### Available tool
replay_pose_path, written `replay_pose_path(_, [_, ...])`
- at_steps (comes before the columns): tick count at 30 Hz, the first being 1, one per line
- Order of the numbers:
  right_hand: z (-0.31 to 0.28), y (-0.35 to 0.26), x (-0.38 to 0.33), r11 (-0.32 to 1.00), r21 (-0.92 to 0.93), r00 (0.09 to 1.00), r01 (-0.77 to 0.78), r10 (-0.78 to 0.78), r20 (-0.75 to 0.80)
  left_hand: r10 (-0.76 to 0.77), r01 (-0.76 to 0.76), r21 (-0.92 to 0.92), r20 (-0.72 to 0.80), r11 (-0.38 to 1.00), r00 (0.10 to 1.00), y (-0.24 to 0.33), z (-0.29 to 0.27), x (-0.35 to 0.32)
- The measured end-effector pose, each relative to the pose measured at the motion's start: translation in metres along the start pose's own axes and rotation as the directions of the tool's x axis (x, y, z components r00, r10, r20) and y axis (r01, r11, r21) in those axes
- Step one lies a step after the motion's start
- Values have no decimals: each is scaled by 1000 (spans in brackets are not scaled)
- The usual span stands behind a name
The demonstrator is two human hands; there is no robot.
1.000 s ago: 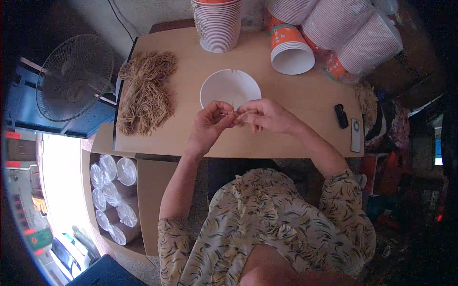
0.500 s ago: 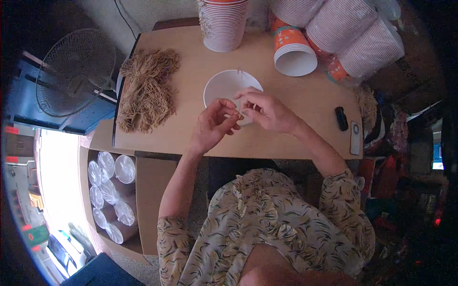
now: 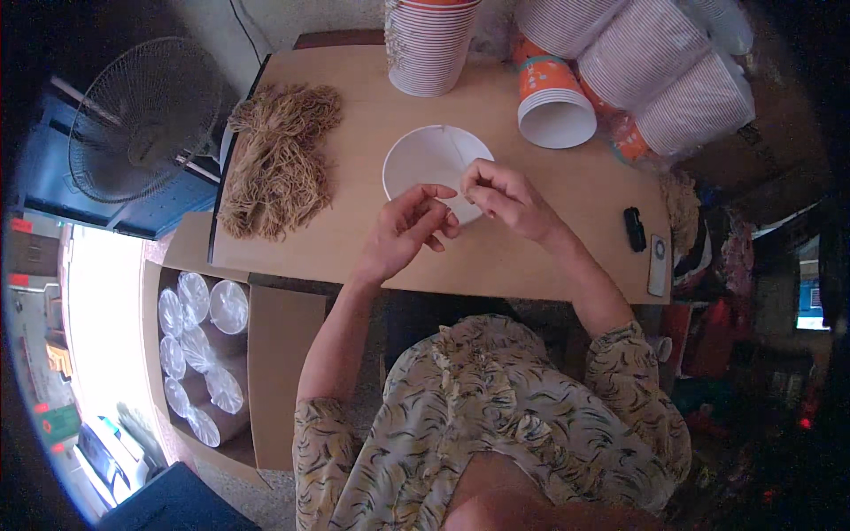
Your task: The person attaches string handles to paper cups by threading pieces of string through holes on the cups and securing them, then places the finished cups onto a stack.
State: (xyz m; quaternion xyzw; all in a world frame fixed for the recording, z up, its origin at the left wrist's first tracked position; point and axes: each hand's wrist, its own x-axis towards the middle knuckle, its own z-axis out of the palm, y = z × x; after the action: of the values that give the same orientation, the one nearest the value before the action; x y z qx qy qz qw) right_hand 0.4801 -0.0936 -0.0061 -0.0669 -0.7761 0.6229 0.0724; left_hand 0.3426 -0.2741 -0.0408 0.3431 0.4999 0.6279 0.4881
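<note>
A white paper bucket (image 3: pixel 425 159) stands on the table with its mouth facing me. My left hand (image 3: pixel 412 230) is at its near side, fingers curved and the thumb apart from the forefinger; nothing shows between them. My right hand (image 3: pixel 513 202) pinches at the bucket's near right rim, a little apart from the left. A thin strand of string (image 3: pixel 460 152) runs from the far rim toward its fingertips; their exact hold on it is partly hidden.
Bundles of tan string (image 3: pixel 279 173) lie on the table (image 3: pixel 354 257) at left. A tall bucket stack (image 3: pixel 429 53) stands behind, with wrapped stacks (image 3: pixel 651 57) and a nested orange set (image 3: pixel 558 115) at right. A black object (image 3: pixel 634 228) lies near a carton (image 3: pixel 283 372) holding wrapped buckets.
My hands have drawn apart slightly, the right one moving right and closing into a pinch. The left forefinger has lifted from the thumb. The whole view has shifted a little.
</note>
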Motion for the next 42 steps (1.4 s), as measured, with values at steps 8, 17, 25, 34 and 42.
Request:
replay_pose_path(8, [7, 7, 4, 1000, -4, 998, -19, 19, -57, -40, 35, 153, 29, 988, 999, 3, -7, 2])
replay_pose_path(17, [2, 28, -8, 988, 147, 994, -53, 66, -86, -31, 12, 280, 65, 960, 997, 6, -13, 7])
replay_pose_path(25, [9, 19, -7, 949, 290, 985, -120, 151, -86, 144, -128, 470, 1, 873, 990, -2, -11, 11])
replay_pose_path(34, [22, 21, 2, 929, 298, 935, -219, 287, -208, 437, -325, 571, -65, 754, 897, -19, 1, 10])
replay_pose_path(42, [21, 23, 2, 872, 391, 922, -295, 368, -125, 450, -291, 434, -326, 853, 832, -29, 19, 10])
